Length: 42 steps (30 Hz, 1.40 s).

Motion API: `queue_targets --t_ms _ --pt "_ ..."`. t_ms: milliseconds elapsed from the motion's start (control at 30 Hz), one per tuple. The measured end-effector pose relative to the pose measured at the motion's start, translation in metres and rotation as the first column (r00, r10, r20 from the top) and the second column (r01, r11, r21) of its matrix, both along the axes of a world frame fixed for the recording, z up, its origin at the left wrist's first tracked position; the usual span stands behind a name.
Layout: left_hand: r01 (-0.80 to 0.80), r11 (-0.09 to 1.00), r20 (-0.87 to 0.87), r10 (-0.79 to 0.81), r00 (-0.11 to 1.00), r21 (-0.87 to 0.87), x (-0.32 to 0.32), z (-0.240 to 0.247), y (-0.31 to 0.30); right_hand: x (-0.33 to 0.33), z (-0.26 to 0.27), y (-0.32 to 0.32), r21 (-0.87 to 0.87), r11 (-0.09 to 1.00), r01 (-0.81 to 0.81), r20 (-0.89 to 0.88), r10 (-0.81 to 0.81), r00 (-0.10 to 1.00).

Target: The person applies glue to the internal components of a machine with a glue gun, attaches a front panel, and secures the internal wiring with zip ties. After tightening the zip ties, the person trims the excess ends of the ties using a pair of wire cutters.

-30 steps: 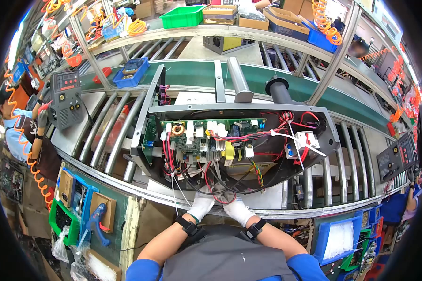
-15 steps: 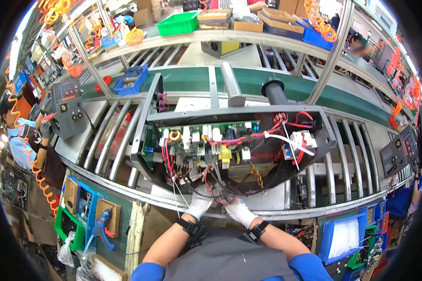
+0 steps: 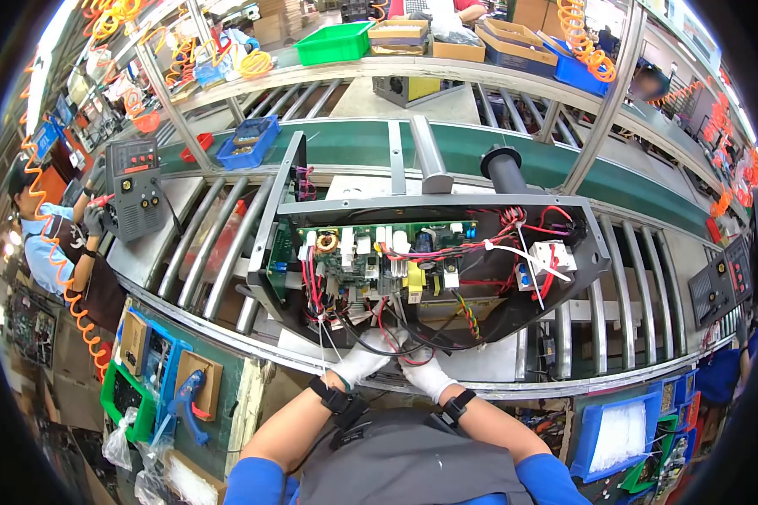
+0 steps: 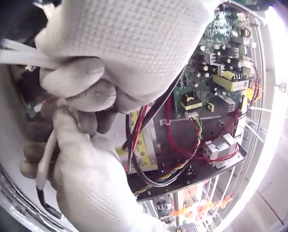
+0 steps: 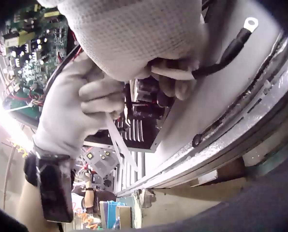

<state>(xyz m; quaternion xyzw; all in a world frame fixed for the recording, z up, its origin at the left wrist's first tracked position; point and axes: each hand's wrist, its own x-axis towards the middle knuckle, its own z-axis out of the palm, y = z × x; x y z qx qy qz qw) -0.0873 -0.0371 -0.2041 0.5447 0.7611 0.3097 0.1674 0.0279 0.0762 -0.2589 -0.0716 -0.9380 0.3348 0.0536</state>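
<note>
A grey metal chassis [image 3: 265, 244] lies lengthwise in front of me, its side exposing a green circuit board [image 3: 364, 261] and bundles of wires. At its near edge, my gloved left hand [image 3: 362, 360] curls its fingers around white cable ties [image 5: 116, 137], whose tails stick out. Close beside it, my gloved right hand [image 3: 428, 376] pinches a black cable with a white sleeve [image 4: 46, 157]. In the right wrist view that cable ends in a metal ring terminal [image 5: 251, 24]. The fingers of both hands nearly meet, hiding the spot between them. Red and black wires loop over the hands.
Steel rollers [image 3: 619, 295] run either side of the chassis. A second unit [image 3: 135, 189] stands left with a person at it; another [image 3: 722, 282] is at far right. Blue bins [image 3: 619, 433] and a blue-handled tool [image 3: 187, 404] flank me. A green belt [image 3: 337, 151] lies beyond.
My left hand has shifted slightly forward and closer to the right hand, its wrist turned a little. The right hand stays at the cable. The head view has swayed slightly.
</note>
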Motion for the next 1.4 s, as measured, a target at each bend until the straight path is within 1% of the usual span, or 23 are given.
queue_targets --t_ms 100,233,267,300,367,433,467,500,567,600,633,667,700,733,767,800,900,967,1067,1300,1333,1367,1400 --pt "-0.141 0.989 0.175 0.132 0.976 0.038 0.005 -0.014 0.005 -0.007 0.003 -0.006 -0.027 0.992 0.125 0.079 -0.122 0.989" --pt "-0.242 0.967 -0.002 0.243 0.970 0.076 0.014 0.009 0.006 -0.004 0.008 -0.001 0.173 0.976 0.133 -0.098 -0.118 0.988" --pt "-0.359 0.933 0.109 0.358 0.927 -0.014 0.018 0.017 0.006 -0.005 0.016 0.002 0.202 0.973 0.115 -0.096 -0.097 0.991" --pt "-0.340 0.940 0.081 0.337 0.938 0.033 0.016 0.003 0.007 -0.006 0.025 0.004 0.167 0.983 0.080 0.088 -0.096 0.991" --pt "-0.368 0.907 0.073 0.360 0.930 0.203 0.022 0.009 0.007 -0.015 0.026 0.004 0.129 0.988 0.080 0.098 -0.093 0.991" --pt "-0.364 0.914 0.013 0.367 0.930 0.180 0.024 0.009 0.004 -0.015 0.029 0.004 0.141 0.986 0.084 -0.002 -0.084 0.996" --pt "-0.364 0.917 -0.049 0.376 0.925 0.162 0.023 0.009 0.002 -0.017 0.051 0.006 0.095 0.995 0.035 0.183 -0.052 0.982" --pt "-0.299 0.946 -0.192 0.272 0.943 -0.127 0.013 -0.002 0.000 -0.020 0.041 0.008 0.091 0.995 0.046 0.184 -0.063 0.981" --pt "-0.018 0.981 -0.363 0.089 0.928 0.194 0.002 -0.012 -0.013 -0.019 0.010 0.008 0.140 0.986 -0.088 0.168 0.064 0.984" --pt "-0.021 0.981 -0.352 0.089 0.932 0.192 0.005 -0.010 -0.022 -0.003 0.001 0.011 0.063 0.986 -0.156 -0.126 0.163 0.978" --pt "-0.103 0.973 -0.023 0.110 0.994 0.209 0.014 0.020 -0.030 0.017 0.046 0.010 -0.084 0.990 -0.111 0.194 0.125 0.973" --pt "-0.192 0.960 0.308 0.124 0.943 0.203 0.018 0.038 -0.037 0.032 0.048 0.017 -0.094 0.987 -0.131 0.278 0.152 0.949" --pt "-0.213 0.955 0.316 0.141 0.938 0.206 0.020 0.038 -0.050 0.044 0.048 0.025 -0.104 0.983 -0.154 0.357 0.181 0.917" --pt "-0.284 0.951 0.232 0.306 0.923 -0.124 0.025 0.035 -0.068 0.049 0.062 0.030 -0.106 0.980 -0.170 0.364 0.197 0.910" --pt "-0.343 0.830 0.102 0.426 0.899 -0.440 0.030 0.031 -0.081 0.052 0.080 0.033 -0.189 0.976 -0.104 0.368 0.169 0.914" --pt "-0.244 0.851 0.155 0.350 0.924 -0.464 0.033 0.025 -0.085 0.053 0.091 0.031 -0.272 0.962 -0.032 0.378 0.137 0.916" --pt "0.023 0.922 0.266 0.088 0.960 -0.388 0.043 0.014 -0.072 0.038 0.101 0.014 -0.470 0.876 -0.105 0.276 0.259 0.926" --pt "0.117 0.951 0.405 0.009 0.914 -0.285 0.043 -0.054 -0.070 0.031 0.094 -0.001 -0.462 0.866 -0.191 0.131 0.279 0.951" --pt "0.198 0.963 0.521 -0.075 0.850 -0.185 0.035 -0.028 -0.068 0.027 0.094 -0.004 -0.411 0.897 -0.164 0.138 0.239 0.961" --pt "0.114 0.963 0.645 0.074 0.760 -0.244 0.044 0.017 -0.079 0.053 0.099 0.016 -0.624 0.781 0.010 0.327 0.250 0.911" --pt "0.302 0.941 0.011 -0.304 0.953 -0.153 0.029 -0.021 -0.095 0.062 0.096 0.024 -0.660 0.737 0.148 0.389 0.166 0.906" --pt "0.258 0.924 -0.208 -0.322 0.924 -0.282 0.020 -0.013 -0.105 0.071 0.092 0.032 -0.681 0.676 0.281 0.452 0.086 0.888" --pt "0.078 0.922 -0.177 -0.155 0.972 -0.381 0.016 -0.003 -0.111 0.078 0.078 0.043 -0.578 0.787 0.213 0.440 0.082 0.894"
